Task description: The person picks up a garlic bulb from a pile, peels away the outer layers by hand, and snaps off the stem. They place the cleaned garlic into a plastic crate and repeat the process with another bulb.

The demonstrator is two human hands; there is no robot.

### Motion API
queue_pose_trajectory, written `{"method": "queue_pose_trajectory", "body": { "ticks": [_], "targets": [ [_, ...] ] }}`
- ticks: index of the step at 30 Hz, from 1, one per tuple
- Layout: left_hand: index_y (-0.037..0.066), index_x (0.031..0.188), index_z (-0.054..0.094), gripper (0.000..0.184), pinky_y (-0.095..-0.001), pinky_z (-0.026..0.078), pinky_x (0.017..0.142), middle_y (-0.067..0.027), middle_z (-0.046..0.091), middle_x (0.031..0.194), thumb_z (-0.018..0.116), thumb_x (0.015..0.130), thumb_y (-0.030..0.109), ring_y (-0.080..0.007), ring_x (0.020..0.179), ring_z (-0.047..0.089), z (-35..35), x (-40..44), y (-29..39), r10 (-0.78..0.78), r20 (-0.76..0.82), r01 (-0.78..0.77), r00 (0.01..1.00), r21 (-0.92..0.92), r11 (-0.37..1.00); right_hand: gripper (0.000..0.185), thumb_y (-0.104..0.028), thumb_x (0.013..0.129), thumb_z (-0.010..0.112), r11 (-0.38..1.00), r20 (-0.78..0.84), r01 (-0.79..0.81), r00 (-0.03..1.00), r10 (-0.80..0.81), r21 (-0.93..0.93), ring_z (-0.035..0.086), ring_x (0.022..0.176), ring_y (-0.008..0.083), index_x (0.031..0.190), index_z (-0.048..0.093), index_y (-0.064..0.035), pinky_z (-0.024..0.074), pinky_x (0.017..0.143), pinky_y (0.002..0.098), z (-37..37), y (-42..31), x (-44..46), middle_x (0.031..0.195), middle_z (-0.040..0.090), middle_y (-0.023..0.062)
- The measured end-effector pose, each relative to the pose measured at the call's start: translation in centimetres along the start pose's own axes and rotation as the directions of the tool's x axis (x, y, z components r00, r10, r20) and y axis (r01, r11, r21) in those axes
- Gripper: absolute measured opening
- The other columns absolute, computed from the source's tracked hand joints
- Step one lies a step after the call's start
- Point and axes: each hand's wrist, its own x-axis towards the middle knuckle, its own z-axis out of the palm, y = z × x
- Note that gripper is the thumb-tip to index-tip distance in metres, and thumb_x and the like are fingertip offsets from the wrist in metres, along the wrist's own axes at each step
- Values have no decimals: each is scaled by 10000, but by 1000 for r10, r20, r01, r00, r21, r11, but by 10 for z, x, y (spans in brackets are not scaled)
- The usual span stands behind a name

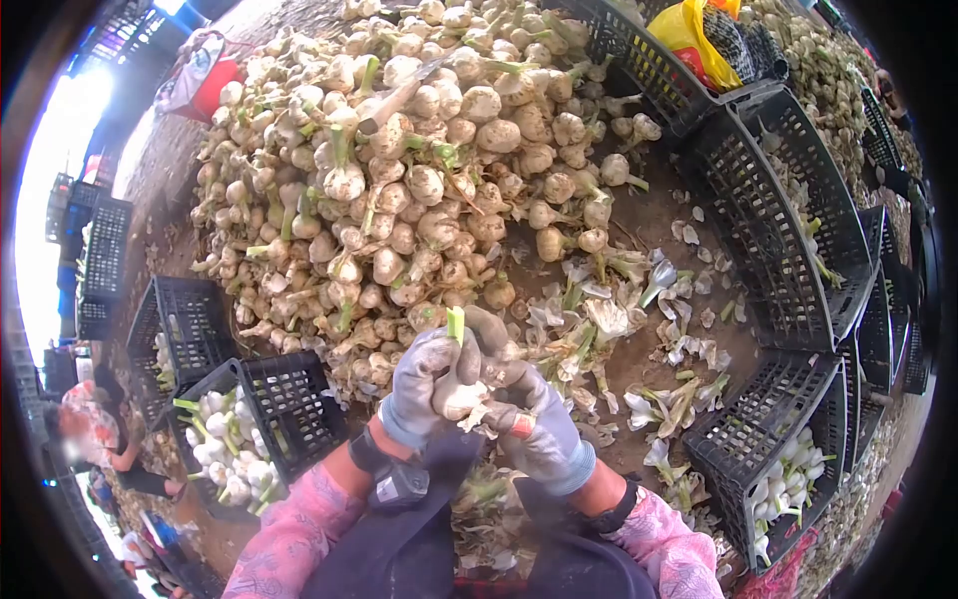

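Observation:
In the middle of the head view, a garlic bulb (461, 399) with a short green stem pointing up is held between both gloved hands. My left hand (419, 387) wraps round the bulb and stem from the left, fingers closed. My right hand (534, 424) grips the bulb from the right, its fingers bent round it, with papery skin hanging below. Both gloves are grey and dirty. Just beyond the hands lies a large pile of unpeeled garlic (399, 200).
Black crates stand at the left (289, 399) and right (768, 419), holding cleaned garlic (230, 449). Peeled skins (599, 319) litter the ground on the right. A yellow bag (689, 40) lies at the upper right. Another person (95, 419) is at the far left.

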Motion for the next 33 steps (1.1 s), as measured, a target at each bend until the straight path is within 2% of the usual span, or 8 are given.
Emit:
{"method": "queue_pose_trajectory", "body": {
  "ticks": [4, 13, 21, 23, 25, 28, 31, 33],
  "targets": [
    [28, 778, 568, 304, -249, 465, 642, -41, 575, 777, 525, 931, 288, -116, 685, 549, -12, 6, -18, -98, 86, 119, 991, -293, 949, 330, -25, 845, 725, 964, -35, 105, 992, -117, -245, 615, 1019, 163, 1159, 623, -21, 518, 877, 319, -3, -7, 0, 1086, 645, 60],
    [22, 771, 566, 307, -282, 481, 696, -94, 618, 892, 510, 911, 290, -149, 753, 580, -6, 3, -14, -142, -21, 137, 990, -172, 976, 343, -70, 708, 785, -128, 536, 550, 691, -485, -825, 638, 851, 246, 1028, 669, -107, 491, 789, 364, 1, -21, 5, 935, 642, 27],
    [69, 622, 610, 349, -429, 434, 1011, -145, 689, 1101, 546, 894, 278, -278, 1159, 564, -11, 23, -15, -33, 52, 59, 998, -650, 758, 349, -324, 857, 661, 21, 447, 446, 893, 46, -895, 623, 961, 319, 1132, 619, -114, 494, 845, 391, -48, 3, -12, 1031, 630, 90],
    [56, 689, 628, 286, -417, 427, 1014, -147, 663, 1129, 571, 879, 263, -262, 1173, 545, 1, 18, -12, -120, -38, 102, 992, -323, 941, 428, -398, 906, 626, 320, 350, 374, 928, -131, -871, 628, 980, 311, 1216, 590, -104, 493, 865, 390, -46, -8, -11, 1080, 632, 98],
    [35, 942, 662, 243, -398, 412, 1020, -135, 594, 1196, 598, 882, 261, -243, 1187, 503, 29, 18, -17, -89, 8, 81, 996, 346, 935, 736, -608, 899, 574, 978, -12, 27, 999, -30, -205, 613, 1037, 247, 1370, 470, -52, 508, 890, 418, -33, -8, -14, 1250, 581, 114],
    [36, 1206, 590, 381, -360, 390, 1047, -130, 571, 1231, 594, 919, 286, -235, 1213, 492, 14, 27, -64, 161, 207, -247, 965, 512, 823, 806, -698, 852, 555, 980, -177, -136, 971, 161, 143, 608, 1044, 253, 1358, 473, -77, 509, 894, 399, -61, -32, -29, 1272, 567, 125],
    [29, 1313, 539, 474, -344, 382, 1065, -155, 563, 1248, 617, 923, 287, -250, 1223, 506, -19, 50, -78, 128, 50, -132, 991, 594, 794, 638, -572, 870, 611, 894, -316, 212, 945, -84, 395, 630, 880, 212, 1293, 519, -103, 501, 775, 366, -74, -80, -76, 1085, 649, 69],
    [57, 1259, 581, 423, -404, 410, 1036, -210, 554, 1258, 648, 878, 228, -348, 1188, 539, -53, 72, -87, 222, 90, -165, 971, 923, 346, 480, -416, 920, 598, 707, -182, 518, 848, -497, 481, 638, 883, 182, 1313, 535, -148, 504, 753, 338, -84, -112, -127, 1189, 640, 59]
  ]
}}
